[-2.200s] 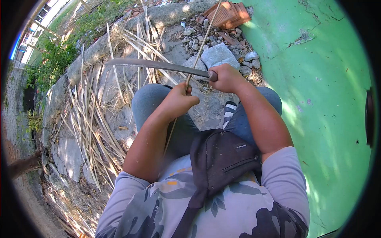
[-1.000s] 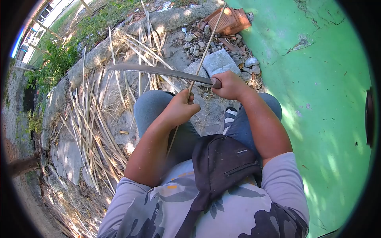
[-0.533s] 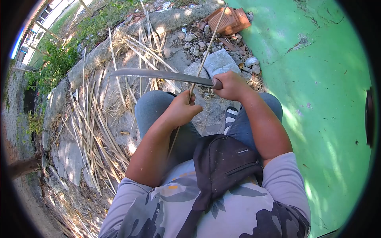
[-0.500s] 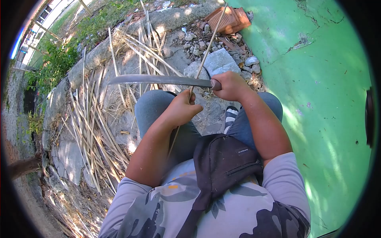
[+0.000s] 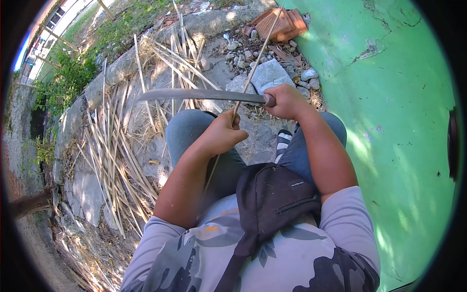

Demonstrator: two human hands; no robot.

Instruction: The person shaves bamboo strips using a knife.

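Note:
My right hand (image 5: 286, 101) is wrapped round the handle of a machete (image 5: 204, 95). Its long, slightly curved blade points left, lying across a thin wooden strip (image 5: 258, 62) just above my other fist. Around that strip my left hand (image 5: 224, 134) is closed, thumb stretched to the right. The strip runs slantwise from near my lap, between my knees, up towards the roof tiles at the top. Whether the blade's edge touches the strip or only crosses in front of it, I cannot tell.
Many similar strips (image 5: 109, 160) lie in a loose pile on the rough ground at left, with more (image 5: 187, 68) farther ahead. Broken stones (image 5: 272, 75) and orange roof tiles (image 5: 279, 25) sit ahead. Green painted floor (image 5: 389, 121) spreads to the right. A black bag (image 5: 272, 199) rests on my lap.
The machete and my right hand have shifted slightly to the right and up along the strip. My left hand keeps its hold in nearly the same place.

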